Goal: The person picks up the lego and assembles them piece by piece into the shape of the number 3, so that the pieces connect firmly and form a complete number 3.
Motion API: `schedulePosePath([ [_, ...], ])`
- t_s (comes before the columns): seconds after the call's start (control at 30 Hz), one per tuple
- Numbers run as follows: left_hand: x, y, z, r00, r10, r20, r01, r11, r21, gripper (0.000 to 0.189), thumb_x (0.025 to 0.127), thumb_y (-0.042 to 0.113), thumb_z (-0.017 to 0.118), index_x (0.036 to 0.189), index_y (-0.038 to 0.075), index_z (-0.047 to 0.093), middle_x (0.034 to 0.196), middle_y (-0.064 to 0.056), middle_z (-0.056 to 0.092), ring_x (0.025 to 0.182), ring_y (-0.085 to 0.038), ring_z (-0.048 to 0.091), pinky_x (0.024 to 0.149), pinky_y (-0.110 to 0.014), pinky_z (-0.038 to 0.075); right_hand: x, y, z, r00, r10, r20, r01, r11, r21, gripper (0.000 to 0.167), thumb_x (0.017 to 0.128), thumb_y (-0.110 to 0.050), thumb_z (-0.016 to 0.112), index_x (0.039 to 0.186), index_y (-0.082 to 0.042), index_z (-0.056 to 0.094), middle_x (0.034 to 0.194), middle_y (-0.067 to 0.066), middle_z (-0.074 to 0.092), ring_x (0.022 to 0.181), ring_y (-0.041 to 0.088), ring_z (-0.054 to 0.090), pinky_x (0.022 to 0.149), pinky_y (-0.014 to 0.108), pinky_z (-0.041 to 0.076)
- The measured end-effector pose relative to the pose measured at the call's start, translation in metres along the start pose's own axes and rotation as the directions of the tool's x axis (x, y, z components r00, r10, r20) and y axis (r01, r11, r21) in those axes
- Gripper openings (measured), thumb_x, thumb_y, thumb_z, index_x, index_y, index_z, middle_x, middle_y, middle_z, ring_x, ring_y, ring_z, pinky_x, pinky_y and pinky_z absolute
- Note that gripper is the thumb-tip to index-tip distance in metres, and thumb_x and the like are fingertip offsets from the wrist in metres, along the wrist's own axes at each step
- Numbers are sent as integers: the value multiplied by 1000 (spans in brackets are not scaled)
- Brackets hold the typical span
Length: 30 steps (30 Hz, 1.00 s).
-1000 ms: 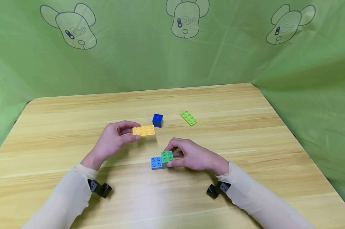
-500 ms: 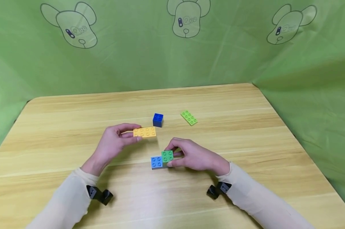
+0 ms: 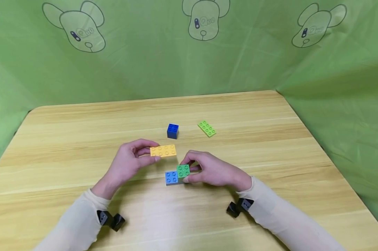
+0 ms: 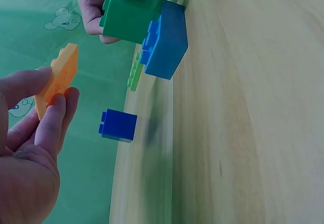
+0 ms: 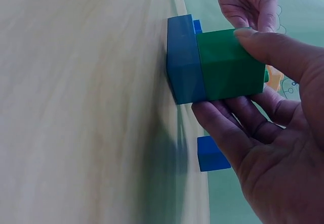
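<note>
My left hand pinches a thin yellow-orange building plate by its left end, thumb on the near side and fingers on the far side. The plate is raised above the table, studs up. To its right and nearer me, my right hand grips a green square brick between thumb and fingers. That green brick sits on the right half of a longer light blue brick, leaving studs bare on the left. In the right wrist view the green brick meets the blue brick flush.
A dark blue square brick stands on the wooden table behind the yellow-orange plate. Farther right lies a flat lime-green plate, set at a slant. A green curtain hangs behind the table and along its sides.
My left hand has carried the yellow-orange plate right and toward me, closer to the green brick. My right hand and the stacked bricks have stayed in place.
</note>
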<state>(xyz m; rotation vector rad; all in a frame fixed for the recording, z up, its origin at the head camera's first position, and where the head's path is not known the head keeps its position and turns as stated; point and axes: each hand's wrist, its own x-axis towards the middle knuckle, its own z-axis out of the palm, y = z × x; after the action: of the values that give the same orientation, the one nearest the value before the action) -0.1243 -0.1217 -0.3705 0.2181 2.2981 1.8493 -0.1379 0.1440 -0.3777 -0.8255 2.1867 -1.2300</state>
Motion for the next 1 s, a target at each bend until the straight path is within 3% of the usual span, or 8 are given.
schedulePosePath([
  [0.63,-11,7,9,997,18,79,-14,998,-58,37,81,6,80,113,-1,64,108,-13,68,100,-31,65,77,-28,57,1,-1,-1,999,53,-5,-53,998,-41,32,85,-14,79,109,-8,60,112,4,59,102,18,59,86,27,54],
  [1.0,-11,7,15,987,77,138,-71,996,-51,35,79,2,81,110,0,66,106,-11,68,97,-29,66,75,-29,57,1,-1,0,999,34,-4,-34,997,-64,28,84,-13,78,105,-10,60,114,1,60,102,16,59,88,28,53],
])
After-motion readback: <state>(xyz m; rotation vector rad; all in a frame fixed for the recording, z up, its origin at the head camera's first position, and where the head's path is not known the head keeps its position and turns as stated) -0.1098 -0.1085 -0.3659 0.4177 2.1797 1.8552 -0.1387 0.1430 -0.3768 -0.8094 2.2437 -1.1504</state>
